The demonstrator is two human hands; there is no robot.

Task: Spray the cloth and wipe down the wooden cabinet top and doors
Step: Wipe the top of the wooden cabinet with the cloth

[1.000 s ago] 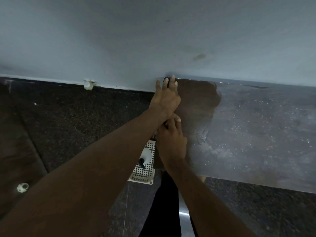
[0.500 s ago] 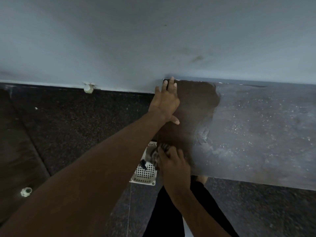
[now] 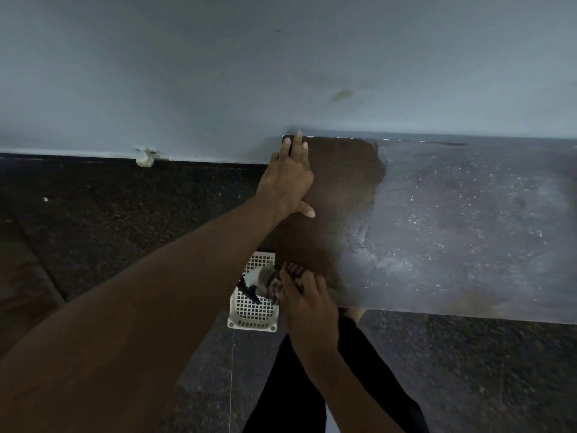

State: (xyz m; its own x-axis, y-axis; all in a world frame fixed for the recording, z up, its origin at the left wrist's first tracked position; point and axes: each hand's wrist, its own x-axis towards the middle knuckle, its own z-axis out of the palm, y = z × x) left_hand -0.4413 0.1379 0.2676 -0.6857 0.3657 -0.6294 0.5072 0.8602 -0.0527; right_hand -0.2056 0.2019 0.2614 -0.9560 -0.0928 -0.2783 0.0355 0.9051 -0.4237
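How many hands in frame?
2. Left hand flat on the cabinet top near its back-left corner; right hand at the front edge, gripping the cloth. No others visible.

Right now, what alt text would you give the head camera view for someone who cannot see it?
A person's right hand grips a striped cloth at the near left corner of a dusty wooden cabinet top, where a brown patch is clean. The left hand lies flat at the far edge; a white basket stands below.
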